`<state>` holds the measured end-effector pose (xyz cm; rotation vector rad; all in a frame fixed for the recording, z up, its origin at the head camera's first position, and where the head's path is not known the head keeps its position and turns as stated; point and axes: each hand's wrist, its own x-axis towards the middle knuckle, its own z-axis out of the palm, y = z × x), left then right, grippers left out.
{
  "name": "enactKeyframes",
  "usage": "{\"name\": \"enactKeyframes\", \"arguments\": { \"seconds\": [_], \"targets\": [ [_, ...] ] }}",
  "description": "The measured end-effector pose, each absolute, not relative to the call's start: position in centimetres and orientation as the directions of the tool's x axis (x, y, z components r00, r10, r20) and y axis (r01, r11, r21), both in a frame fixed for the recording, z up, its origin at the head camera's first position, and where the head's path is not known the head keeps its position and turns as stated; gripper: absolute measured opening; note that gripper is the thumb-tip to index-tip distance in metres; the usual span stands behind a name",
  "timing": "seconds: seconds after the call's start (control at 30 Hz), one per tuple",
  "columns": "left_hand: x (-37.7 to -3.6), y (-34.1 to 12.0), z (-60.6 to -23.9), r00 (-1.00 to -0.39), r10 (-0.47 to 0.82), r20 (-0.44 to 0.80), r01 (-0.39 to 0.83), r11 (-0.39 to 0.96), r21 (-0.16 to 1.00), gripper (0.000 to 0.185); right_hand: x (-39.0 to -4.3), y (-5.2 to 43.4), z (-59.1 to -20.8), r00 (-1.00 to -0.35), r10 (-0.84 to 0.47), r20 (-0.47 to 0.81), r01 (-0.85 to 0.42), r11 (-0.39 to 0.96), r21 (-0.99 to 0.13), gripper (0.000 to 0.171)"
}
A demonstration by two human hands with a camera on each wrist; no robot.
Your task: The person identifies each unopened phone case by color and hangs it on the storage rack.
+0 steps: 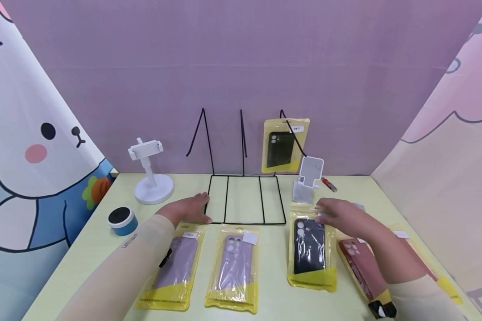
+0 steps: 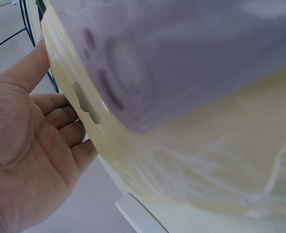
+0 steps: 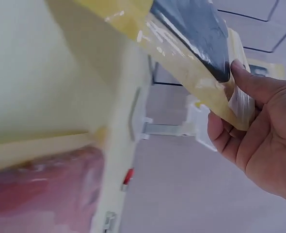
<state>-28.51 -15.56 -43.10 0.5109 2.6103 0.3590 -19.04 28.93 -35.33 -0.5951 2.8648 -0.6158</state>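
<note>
My right hand [image 1: 339, 215] pinches the top right corner of a yellow-edged clear pouch holding a black phone case [image 1: 309, 246]. The thumb [image 3: 247, 80] lies on one face of that pouch, the fingers behind it. At the left side of a black wire display rack [image 1: 226, 200], my left hand [image 1: 190, 208] rests with thumb and fingers spread against the base wire. Its palm shows bare in the left wrist view, beside a pouched purple phone case [image 2: 191, 53]. Another pouched black phone case [image 1: 280, 149] hangs on the rack's right hook; the left and middle hooks hold nothing.
A second pouched purple case [image 1: 234, 263] lies in front of the rack, and pouched red cases [image 1: 361, 263] lie under my right forearm. White phone stands [image 1: 154, 187] [image 1: 311, 171] flank the rack. A blue jar [image 1: 122, 221] sits left, a red cutter [image 1: 329, 184] back right.
</note>
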Motion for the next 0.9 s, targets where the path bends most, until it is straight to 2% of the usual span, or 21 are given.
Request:
{"name": "enactKeyframes", "arguments": {
  "seconds": [0.23,0.47,0.67,0.9],
  "targets": [
    [-28.1,-15.5,-42.7,-0.831,0.397,-0.390,0.270,0.901,0.341,0.092,-18.0,28.4,-33.1,-0.909,-0.414,0.051,-0.390,0.800,-0.455,0.013],
    [-28.0,-15.6,-42.6,-0.828,0.408,-0.386,0.277,0.895,0.350,0.091,-17.3,27.6,-31.6,-0.904,-0.406,0.136,-0.413,0.741,-0.529,0.009],
    [-28.1,-15.7,-42.7,-0.821,0.416,-0.391,0.279,0.890,0.360,0.092,-17.2,27.3,-30.7,-0.859,-0.414,0.302,-0.512,0.695,-0.504,0.002],
    [-28.1,-15.8,-42.8,-0.821,0.426,-0.381,0.298,0.888,0.351,0.092,-17.5,26.5,-29.1,-0.834,-0.313,0.454,-0.535,0.658,-0.530,0.003]
  ]
}}
